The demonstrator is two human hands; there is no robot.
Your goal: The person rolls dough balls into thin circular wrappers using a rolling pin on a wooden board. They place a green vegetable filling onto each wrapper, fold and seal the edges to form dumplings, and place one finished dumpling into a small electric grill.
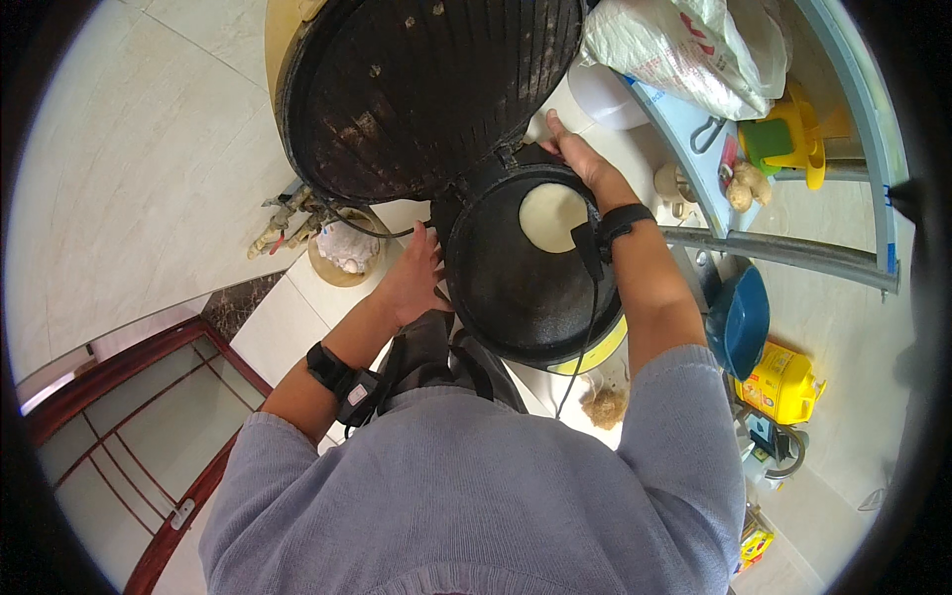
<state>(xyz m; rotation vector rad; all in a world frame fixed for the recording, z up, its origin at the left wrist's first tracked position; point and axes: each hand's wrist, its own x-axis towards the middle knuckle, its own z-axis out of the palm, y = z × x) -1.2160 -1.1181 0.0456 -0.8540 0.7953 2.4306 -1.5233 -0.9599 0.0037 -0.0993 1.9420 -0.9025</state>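
A round electric griddle stands before me, its dark lower plate [513, 290] level and its ribbed black lid [431, 97] raised on the hinge. One pale, flat round of dough [552, 216] lies on the plate, towards its upper right. My left hand [416, 279] is at the griddle's left side with the fingers spread; whether it touches the rim is unclear. Past the upper right rim reaches my right hand [576, 149], thumb apart, the other fingers partly hidden beside the griddle's outer edge. What they touch cannot be seen. Black straps circle both wrists, and a cable crosses the plate.
A bowl with a plastic bag [346, 249] sits at the left near gas pipes [286, 223]. On the right a metal-framed shelf [673, 141] holds a white plastic bag [684, 56] and ginger [746, 186]. Below it are a blue basin [738, 323] and a yellow jug [781, 383].
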